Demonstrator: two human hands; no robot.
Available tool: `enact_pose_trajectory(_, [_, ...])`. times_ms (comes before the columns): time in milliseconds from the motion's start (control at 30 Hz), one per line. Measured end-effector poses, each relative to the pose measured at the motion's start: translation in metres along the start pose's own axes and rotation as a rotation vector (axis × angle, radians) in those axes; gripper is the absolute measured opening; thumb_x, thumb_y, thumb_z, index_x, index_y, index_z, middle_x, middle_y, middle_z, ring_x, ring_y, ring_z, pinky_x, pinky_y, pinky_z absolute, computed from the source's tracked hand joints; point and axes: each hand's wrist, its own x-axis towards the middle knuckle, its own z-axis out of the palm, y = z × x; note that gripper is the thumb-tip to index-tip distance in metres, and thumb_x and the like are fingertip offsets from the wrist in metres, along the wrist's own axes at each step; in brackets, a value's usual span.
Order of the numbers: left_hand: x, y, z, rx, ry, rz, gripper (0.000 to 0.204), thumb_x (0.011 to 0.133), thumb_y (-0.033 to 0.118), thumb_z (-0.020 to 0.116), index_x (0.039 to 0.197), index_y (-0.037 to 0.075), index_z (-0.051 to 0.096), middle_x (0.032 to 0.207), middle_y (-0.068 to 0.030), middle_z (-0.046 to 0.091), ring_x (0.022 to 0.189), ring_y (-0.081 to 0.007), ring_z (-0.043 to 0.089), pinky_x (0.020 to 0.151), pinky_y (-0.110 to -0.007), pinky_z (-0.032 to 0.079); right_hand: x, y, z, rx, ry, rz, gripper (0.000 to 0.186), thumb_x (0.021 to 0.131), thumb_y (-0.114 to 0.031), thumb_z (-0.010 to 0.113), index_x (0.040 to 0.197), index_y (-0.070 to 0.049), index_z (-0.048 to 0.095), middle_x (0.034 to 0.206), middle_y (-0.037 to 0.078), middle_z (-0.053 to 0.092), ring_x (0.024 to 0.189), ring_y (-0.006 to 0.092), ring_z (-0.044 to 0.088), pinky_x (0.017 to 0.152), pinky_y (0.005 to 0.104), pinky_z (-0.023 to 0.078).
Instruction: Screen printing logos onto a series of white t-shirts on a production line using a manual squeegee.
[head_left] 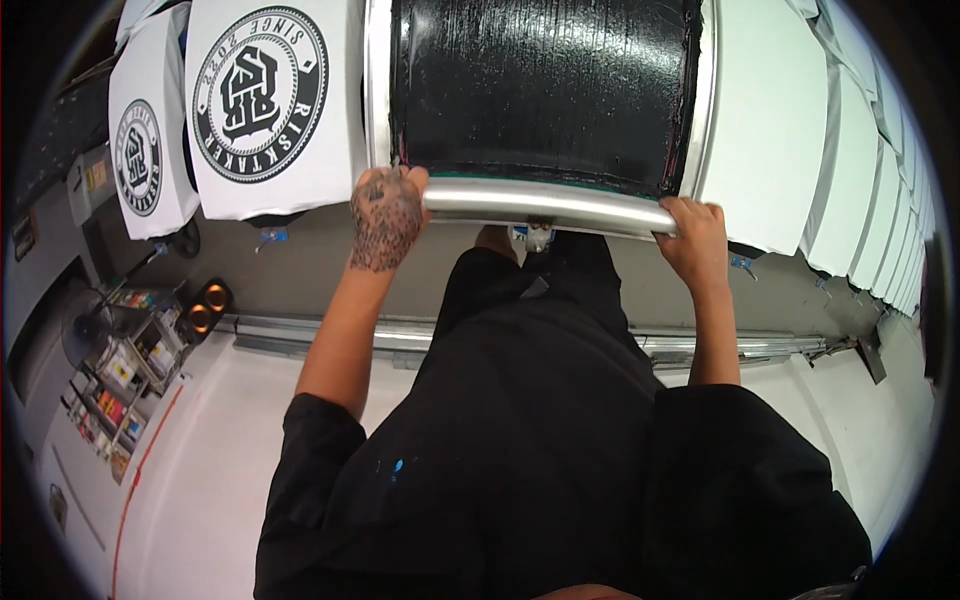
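Note:
A silver metal screen-printing frame (550, 206) lies in front of me, its wide mesh coated with glossy black ink (540, 95). My left hand (386, 218), tattooed across its back, is closed around the frame's near left corner. At the near right corner, my right hand (698, 243) has its fingers curled over the same tubular bar. Whatever lies beneath the mesh is hidden by the ink. Just left of the frame is a white shirt (345, 190) bearing a round black print.
A second printed shirt (180, 205) hangs farther left. Blank white shirts (765, 130) stretch in a row to the right, with small blue clamps (742, 262) under their edges. A fan (88, 328) and cluttered shelves (120, 370) stand at left. Metal rails (300, 330) run along the floor behind my legs.

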Motion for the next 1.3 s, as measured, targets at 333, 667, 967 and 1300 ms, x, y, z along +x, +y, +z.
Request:
enact_pose_trajectory(333, [-0.029,0.006,0.048,0.014,0.564,0.116,0.027,0.069,0.009,0.072,0.096,0.003,0.07,0.099,-0.0119,0.065,0.094,-0.0309,0.064,0.092,-0.047,0.052,-0.029,-0.006,0.051,-0.02,0.224,0.112,0.02,0.072,-0.005,0.072,0.091,-0.008,0.07,0.094,0.006,0.071,0.097,0.0233,0.067,0.093,0.0449,0.041])
enact_pose_trajectory(667, [0.169,-0.041,-0.023,0.141,0.757,0.124,0.049,0.07,0.007,0.072,0.117,0.013,0.063,0.101,-0.0112,0.067,0.099,-0.0312,0.062,0.095,-0.045,0.048,0.146,0.061,0.015,-0.199,0.344,0.101,0.029,0.069,-0.004,0.069,0.098,-0.01,0.072,0.102,0.009,0.073,0.093,0.0276,0.067,0.093,0.0431,0.043])
enact_pose_trajectory(967, [0.333,-0.064,-0.13,0.127,0.324,-0.06,0.053,0.067,0.047,0.086,0.092,0.002,0.073,0.087,-0.0197,0.073,0.088,-0.036,0.071,0.083,-0.043,0.057,0.297,0.112,-0.063,-0.338,0.106,0.049,0.036,0.077,-0.039,0.08,0.098,-0.01,0.075,0.086,0.015,0.074,0.08,0.0372,0.072,0.077,0.0461,0.056])
enact_pose_trajectory(1300, [-0.023,0.002,0.005,-0.063,0.28,0.078,0.025,0.076,0.014,0.071,0.1,0.007,0.071,0.097,-0.011,0.07,0.096,-0.0328,0.065,0.09,-0.049,0.049,-0.015,-0.012,0.008,0.002,0.043,0.151,0.033,0.064,-0.005,0.077,0.096,-0.013,0.07,0.099,0.0,0.073,0.094,0.019,0.067,0.098,0.0448,0.039])
